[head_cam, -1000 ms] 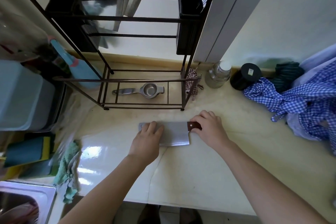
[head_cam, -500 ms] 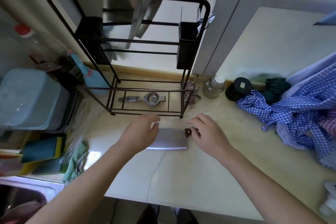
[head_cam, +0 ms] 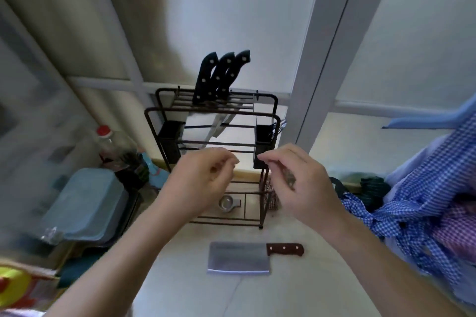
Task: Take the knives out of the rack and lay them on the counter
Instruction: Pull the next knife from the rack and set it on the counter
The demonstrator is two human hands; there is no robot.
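The worktop carries a cleaver lying flat, clear of both hands. Behind it the rack, partly hidden by the hands, holds three black-handled knives, their blades blurred. The left hand and right hand hover with each grip loosely curled, holding nothing.

1. Two bare forearms enter from the lower edge of the frame, one at lower left, one at lower right; no sleeve shows on either.
2. The left hand wears no glove, ring or watch.
3. The right hand is likewise bare, with short, unpainted nails.
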